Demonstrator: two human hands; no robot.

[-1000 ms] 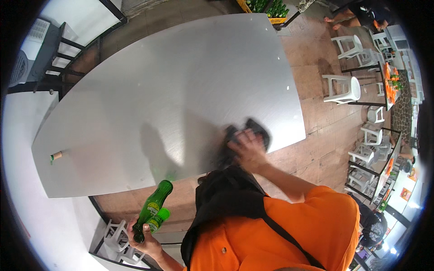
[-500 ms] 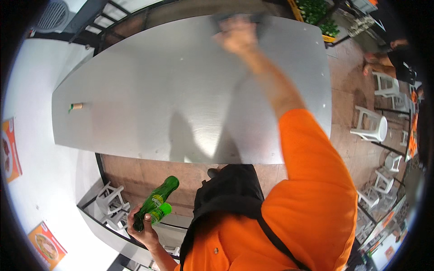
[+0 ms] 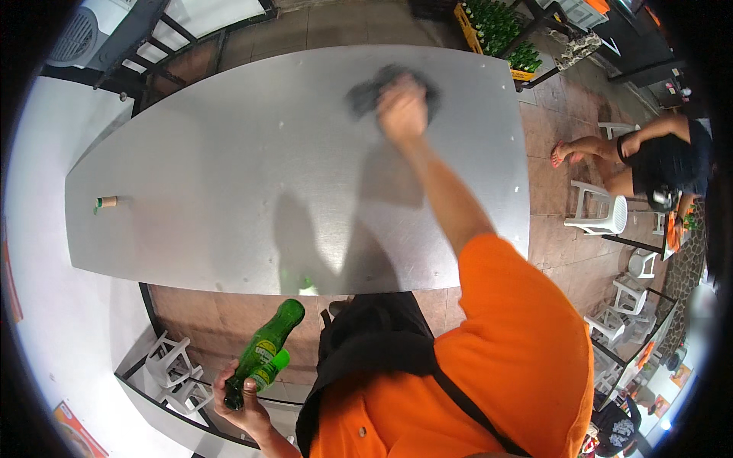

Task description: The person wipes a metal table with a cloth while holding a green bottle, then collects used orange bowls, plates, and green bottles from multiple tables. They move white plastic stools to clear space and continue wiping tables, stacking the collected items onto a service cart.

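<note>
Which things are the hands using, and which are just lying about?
In use:
dark cloth, blurred, at the right hand
grey table beneath
green bottle and shorter green container, in the left hand

Lying about:
small tan cylinder
white stool
yellow crate

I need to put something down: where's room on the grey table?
Mostly between the small tan cylinder and the dark cloth; also between the right hand and the right edge of the table. It's crowded where that hand meets the cloth.

Out there a white stool (image 3: 615, 217) stood on brown tiles (image 3: 550, 253)! Rough stonework (image 3: 679, 314) showed beyond it, and a white wall (image 3: 69, 320) gleamed, well off to its left!
</note>
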